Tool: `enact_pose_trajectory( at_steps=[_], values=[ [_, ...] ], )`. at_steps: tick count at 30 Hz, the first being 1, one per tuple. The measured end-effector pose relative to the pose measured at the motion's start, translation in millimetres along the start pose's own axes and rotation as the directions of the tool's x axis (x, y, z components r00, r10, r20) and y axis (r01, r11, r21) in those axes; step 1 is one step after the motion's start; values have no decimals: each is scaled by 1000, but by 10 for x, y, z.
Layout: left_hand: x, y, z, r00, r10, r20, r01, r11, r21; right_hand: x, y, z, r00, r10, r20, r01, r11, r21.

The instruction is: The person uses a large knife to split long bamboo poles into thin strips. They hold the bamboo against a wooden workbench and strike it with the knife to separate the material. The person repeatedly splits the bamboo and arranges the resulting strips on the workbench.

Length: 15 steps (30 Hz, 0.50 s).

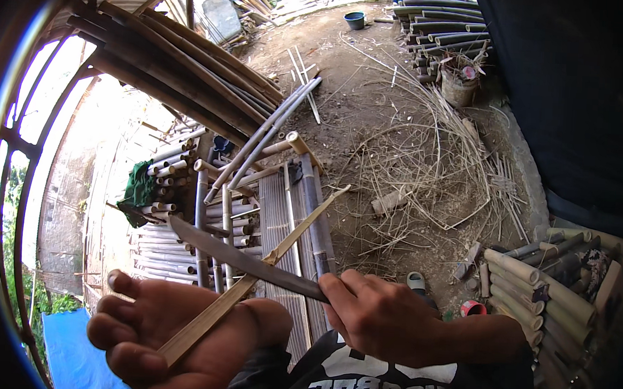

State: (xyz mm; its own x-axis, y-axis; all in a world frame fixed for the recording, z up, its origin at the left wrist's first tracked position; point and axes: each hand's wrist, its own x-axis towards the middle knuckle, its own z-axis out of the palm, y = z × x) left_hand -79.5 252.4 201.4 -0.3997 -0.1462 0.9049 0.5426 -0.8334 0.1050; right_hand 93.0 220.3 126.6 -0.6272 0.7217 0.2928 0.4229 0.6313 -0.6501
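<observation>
A split bamboo strip (210, 321) lies diagonally across the upturned palm of my left hand (178, 328), its lower end by the thumb side. The fingers are partly curled around it. My right hand (379, 314) grips a machete (234, 259), its handle hidden in the fist. The long dark blade points left and crosses the strip just beyond my left palm, touching it or very near it. Past the blade, the strip narrows toward a pale far tip.
Beneath lies a bamboo bench (315, 223) with two long poles (276, 133) leaning on it. Cut bamboo is stacked at left (167, 254) and right (521, 297). Thin shavings (426, 165) litter the dirt floor. A dark bucket (354, 20) stands far off; a blue tarp (78, 351) is lower left.
</observation>
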Motion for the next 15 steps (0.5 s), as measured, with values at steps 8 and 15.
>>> enact_pose_trajectory(
  at_steps=[8, 15],
  values=[
    [-44, 152, -78, 995, -97, -5, 97, 995, -2, -42, 113, 148, 999, 20, 26, -22, 997, 78],
    [-66, 295, -91, 995, -61, 77, 58, 997, 48, -110, -118, -18, 995, -95, -42, 99, 989, 113]
  ],
)
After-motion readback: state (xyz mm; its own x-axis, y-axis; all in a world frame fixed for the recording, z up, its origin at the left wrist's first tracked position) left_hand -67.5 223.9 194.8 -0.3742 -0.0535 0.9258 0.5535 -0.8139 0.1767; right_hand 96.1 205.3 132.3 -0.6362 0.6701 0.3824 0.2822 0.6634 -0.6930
